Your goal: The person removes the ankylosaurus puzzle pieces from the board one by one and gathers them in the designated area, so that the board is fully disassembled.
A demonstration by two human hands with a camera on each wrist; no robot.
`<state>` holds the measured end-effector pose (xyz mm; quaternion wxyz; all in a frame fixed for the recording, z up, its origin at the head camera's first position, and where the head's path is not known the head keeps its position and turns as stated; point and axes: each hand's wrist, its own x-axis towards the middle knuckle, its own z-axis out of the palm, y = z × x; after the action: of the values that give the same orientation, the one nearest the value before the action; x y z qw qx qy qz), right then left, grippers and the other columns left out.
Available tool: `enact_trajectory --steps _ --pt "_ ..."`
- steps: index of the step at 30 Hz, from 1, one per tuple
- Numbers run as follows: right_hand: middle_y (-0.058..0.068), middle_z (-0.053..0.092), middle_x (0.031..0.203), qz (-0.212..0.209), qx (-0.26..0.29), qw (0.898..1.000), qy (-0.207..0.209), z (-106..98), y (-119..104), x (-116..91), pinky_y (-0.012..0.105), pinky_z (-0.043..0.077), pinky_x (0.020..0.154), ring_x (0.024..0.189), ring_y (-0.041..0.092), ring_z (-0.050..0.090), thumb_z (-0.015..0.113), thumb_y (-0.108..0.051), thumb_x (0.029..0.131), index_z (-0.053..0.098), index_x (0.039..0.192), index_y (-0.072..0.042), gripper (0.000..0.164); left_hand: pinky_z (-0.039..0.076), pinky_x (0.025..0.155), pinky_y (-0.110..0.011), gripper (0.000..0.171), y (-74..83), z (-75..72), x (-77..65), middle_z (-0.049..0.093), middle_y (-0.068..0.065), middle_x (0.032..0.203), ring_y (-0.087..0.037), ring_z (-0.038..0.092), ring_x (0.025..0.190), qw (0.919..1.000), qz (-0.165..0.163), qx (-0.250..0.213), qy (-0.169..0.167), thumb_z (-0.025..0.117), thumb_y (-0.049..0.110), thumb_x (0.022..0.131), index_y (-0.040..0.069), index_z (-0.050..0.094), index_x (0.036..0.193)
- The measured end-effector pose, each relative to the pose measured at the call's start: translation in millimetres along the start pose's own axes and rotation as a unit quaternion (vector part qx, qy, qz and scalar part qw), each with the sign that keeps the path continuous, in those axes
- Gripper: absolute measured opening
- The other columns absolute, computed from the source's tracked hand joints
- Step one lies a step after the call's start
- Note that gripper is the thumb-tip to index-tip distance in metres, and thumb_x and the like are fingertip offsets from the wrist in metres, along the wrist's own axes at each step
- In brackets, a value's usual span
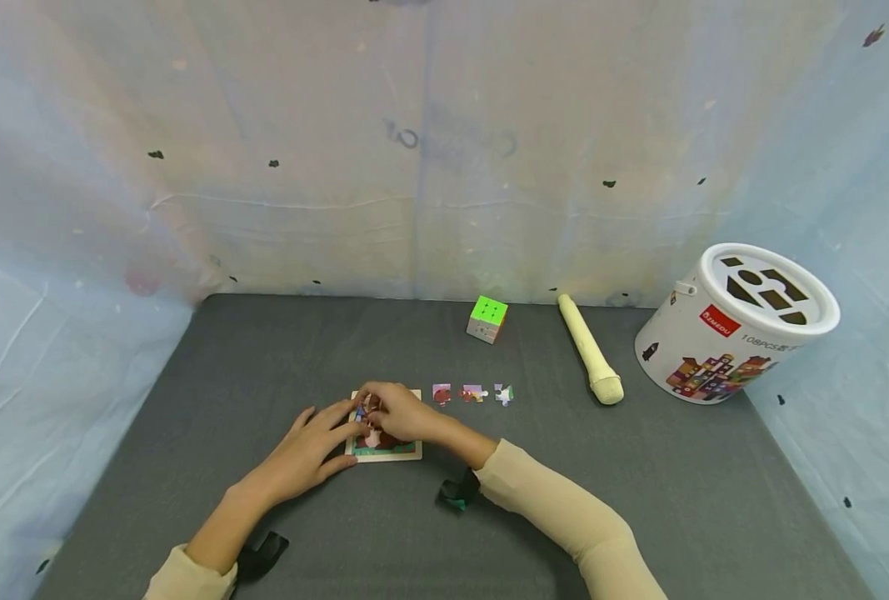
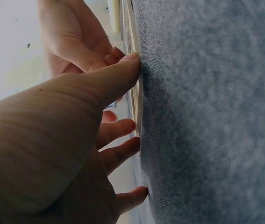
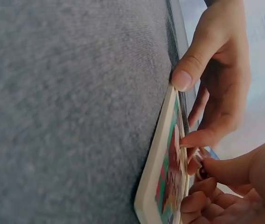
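There are two hands, one puzzle board, three loose puzzle pieces, one pinched piece, one cube, one microphone, one bucket and one table.

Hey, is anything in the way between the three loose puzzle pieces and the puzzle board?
Only the right hand: it reaches over the right side of the puzzle board. No other object shows between the board and the loose pieces.

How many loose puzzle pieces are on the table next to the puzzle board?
3, in a row right of the board: the nearest piece, the middle piece and the farthest piece. The left hand and right hand could hide others.
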<state>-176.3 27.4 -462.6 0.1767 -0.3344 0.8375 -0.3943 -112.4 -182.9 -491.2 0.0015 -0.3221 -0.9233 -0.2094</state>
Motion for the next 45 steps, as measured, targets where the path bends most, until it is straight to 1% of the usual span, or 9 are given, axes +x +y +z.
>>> enact_trajectory --steps 8,15,22,27,30,33,36,40,45 --pt "0.007 0.065 0.095 -0.016 0.008 1.0 0.021 -12.1 3.1 -8.1 0.019 0.044 0.058 0.068 0.009 0.056 0.059 0.0 0.099 0.062 0.124 -0.002 0.025 0.025 0.104 -0.073 0.044 -0.1 -0.2 -0.7 0.039 -0.018 0.155 -0.038 0.039 0.14 1.0 0.003 0.0 0.003 0.074 0.031 0.091 0.021 0.063 0.133" --pt "0.017 0.064 0.107 -0.049 0.066 0.996 0.023 -25.0 8.2 -20.9 0.021 0.045 0.057 0.07 0.033 0.064 0.053 0.006 0.101 0.058 0.128 0.007 0.028 0.026 0.103 -0.074 0.038 1.0 -1.2 -0.6 0.039 -0.016 0.155 -0.037 0.038 0.14 1.0 -0.004 -0.001 0.001 0.074 0.031 0.091 0.025 0.065 0.127" --pt "0.014 0.067 0.109 -0.046 0.032 0.998 0.043 -34.2 17.4 -31.8 0.023 0.045 0.063 0.07 0.017 0.057 0.055 0.003 0.1 0.063 0.123 0.004 0.025 0.026 0.103 -0.074 0.037 0.2 -0.4 -0.1 0.039 -0.015 0.155 -0.036 0.037 0.141 0.9999 -0.006 0.01 -0.001 0.074 0.032 0.091 0.026 0.065 0.126" --pt "0.014 0.068 0.108 -0.04 0.003 0.997 0.059 -39.3 26.8 -39.2 0.025 0.047 0.07 0.08 0.014 0.056 0.057 0.001 0.1 0.064 0.121 0.002 0.023 0.026 0.103 -0.074 0.038 1.0 0.2 0.8 0.039 -0.015 0.155 -0.036 0.037 0.141 0.9999 -0.009 0.01 -0.003 0.074 0.033 0.09 0.025 0.065 0.126" --pt "0.016 0.067 0.105 -0.048 0.012 0.997 0.064 -41.8 31.4 -44.8 0.025 0.047 0.068 0.078 0.011 0.055 0.056 0.003 0.099 0.061 0.123 0.003 0.024 0.026 0.103 -0.074 0.038 1.5 0.3 0.6 0.039 -0.015 0.155 -0.036 0.037 0.142 0.9999 -0.009 0.01 -0.004 0.074 0.033 0.091 0.025 0.065 0.126" --pt "0.017 0.065 0.099 -0.052 0.036 0.996 0.066 -43.7 35.7 -50.5 0.024 0.046 0.06 0.069 0.011 0.054 0.057 0.006 0.098 0.061 0.121 0.005 0.023 0.026 0.104 -0.074 0.038 1.6 0.3 0.5 0.039 -0.015 0.156 -0.036 0.037 0.142 0.9999 -0.009 0.009 -0.003 0.073 0.034 0.091 0.025 0.065 0.126" --pt "0.015 0.064 0.099 -0.049 0.04 0.995 0.073 -45.0 39.5 -55.6 0.024 0.047 0.061 0.069 0.011 0.053 0.063 0.007 0.094 0.062 0.116 0.006 0.023 0.025 0.104 -0.074 0.037 1.5 0.5 0.3 0.039 -0.015 0.155 -0.036 0.037 0.142 0.9999 -0.007 0.008 -0.001 0.073 0.033 0.091 0.025 0.065 0.127" --pt "0.014 0.064 0.101 -0.037 0.014 0.996 0.075 -46.6 41.8 -61.6 0.024 0.047 0.069 0.08 0.014 0.054 0.071 0.007 0.088 0.062 0.117 0.005 0.03 0.026 0.104 -0.074 0.037 1.0 1.3 0.1 0.04 -0.015 0.155 -0.036 0.037 0.142 1.0 -0.004 0.008 0.004 0.074 0.033 0.091 0.026 0.065 0.126" --pt "0.015 0.066 0.107 -0.033 -0.013 0.996 0.079 -48.8 44.1 -67.6 0.026 0.05 0.071 0.084 0.014 0.058 0.069 0.005 0.091 0.06 0.125 0.006 0.035 0.026 0.104 -0.073 0.038 0.3 1.9 0.0 0.04 -0.015 0.155 -0.035 0.037 0.142 1.0 -0.003 0.005 0.006 0.074 0.033 0.091 0.026 0.065 0.127"
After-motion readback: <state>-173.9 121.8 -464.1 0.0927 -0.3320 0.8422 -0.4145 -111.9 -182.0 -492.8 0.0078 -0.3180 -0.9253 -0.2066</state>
